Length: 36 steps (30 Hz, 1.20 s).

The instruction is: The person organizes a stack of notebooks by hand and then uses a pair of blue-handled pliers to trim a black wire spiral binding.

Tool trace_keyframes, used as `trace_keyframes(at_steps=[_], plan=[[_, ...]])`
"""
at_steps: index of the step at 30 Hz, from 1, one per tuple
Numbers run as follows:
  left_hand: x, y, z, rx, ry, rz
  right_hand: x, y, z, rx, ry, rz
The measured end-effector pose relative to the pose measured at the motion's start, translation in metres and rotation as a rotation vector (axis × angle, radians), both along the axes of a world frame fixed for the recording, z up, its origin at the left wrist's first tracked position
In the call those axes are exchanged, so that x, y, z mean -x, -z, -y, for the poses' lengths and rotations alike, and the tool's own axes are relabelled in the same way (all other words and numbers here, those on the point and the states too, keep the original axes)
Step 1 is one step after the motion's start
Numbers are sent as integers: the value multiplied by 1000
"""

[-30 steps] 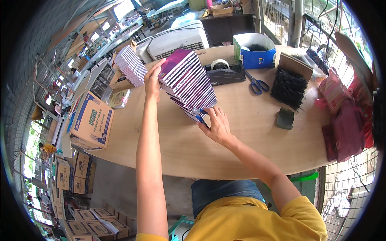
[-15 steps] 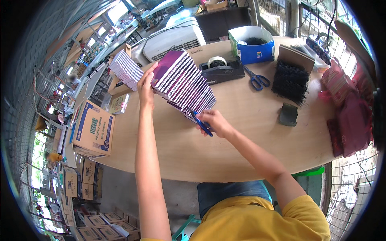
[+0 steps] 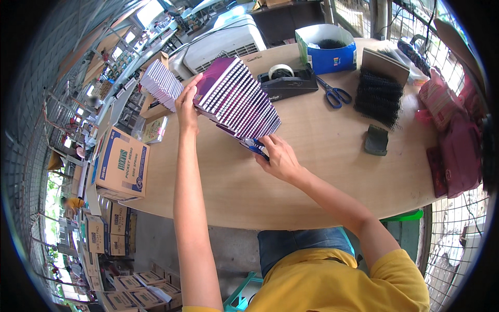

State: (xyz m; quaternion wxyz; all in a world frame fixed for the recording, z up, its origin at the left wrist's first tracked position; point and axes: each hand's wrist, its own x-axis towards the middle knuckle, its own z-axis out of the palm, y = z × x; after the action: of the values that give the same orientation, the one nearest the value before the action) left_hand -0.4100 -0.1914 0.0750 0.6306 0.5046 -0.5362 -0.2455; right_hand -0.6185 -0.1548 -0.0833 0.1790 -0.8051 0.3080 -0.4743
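A thick stack of purple notebooks with black-and-white wire-bound edges is tilted above the table. My left hand grips its left end, with fingers against the purple cover. At the stack's lower right corner, my right hand is closed around blue-handled pliers. The pliers' jaws lie against the lower binding edge, partly hidden by the notebooks and my fingers.
On the table stand a black tape dispenser, blue-handled scissors, a blue box, black wire coils and a small dark block. A maroon bag sits right. Another notebook stack and a carton stand left.
My right hand has turned and shifted slightly up against the stack's lower corner, and its fingers have closed further round the handles. The left hand keeps its hold, the stack hardly moving.
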Motion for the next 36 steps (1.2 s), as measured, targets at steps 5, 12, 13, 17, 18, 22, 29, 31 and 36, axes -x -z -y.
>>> trace_keyframes(at_steps=[5, 12, 13, 17, 18, 22, 29, 31, 36], plan=[[-4, 3, 0, 5, 2, 4, 6, -14, 18, -1528, -555, 488], [-3, 2, 1, -19, 3, 21, 8, 5, -7, -57, 116, 66], [-3, 1, 0, -30, 10, 9, 6, 8, -9, -62, 119, 38], [-3, 2, 0, -49, -3, 12, 0, 4, -4, -123, 60, 70], [-3, 2, 0, -51, -20, 13, 0, 2, -1, -251, 4, 38], [-6, 4, 1, -27, 12, 51, 9, -9, 20, -1589, -563, 552], [-8, 3, 2, -37, 15, 72, 11, 6, -8, -171, 68, 0], [-7, 3, 2, -11, 22, 5, 11, 7, -11, -131, 82, -43], [-6, 2, 2, -9, 46, 15, 12, 0, 6, -1072, -325, 211]])
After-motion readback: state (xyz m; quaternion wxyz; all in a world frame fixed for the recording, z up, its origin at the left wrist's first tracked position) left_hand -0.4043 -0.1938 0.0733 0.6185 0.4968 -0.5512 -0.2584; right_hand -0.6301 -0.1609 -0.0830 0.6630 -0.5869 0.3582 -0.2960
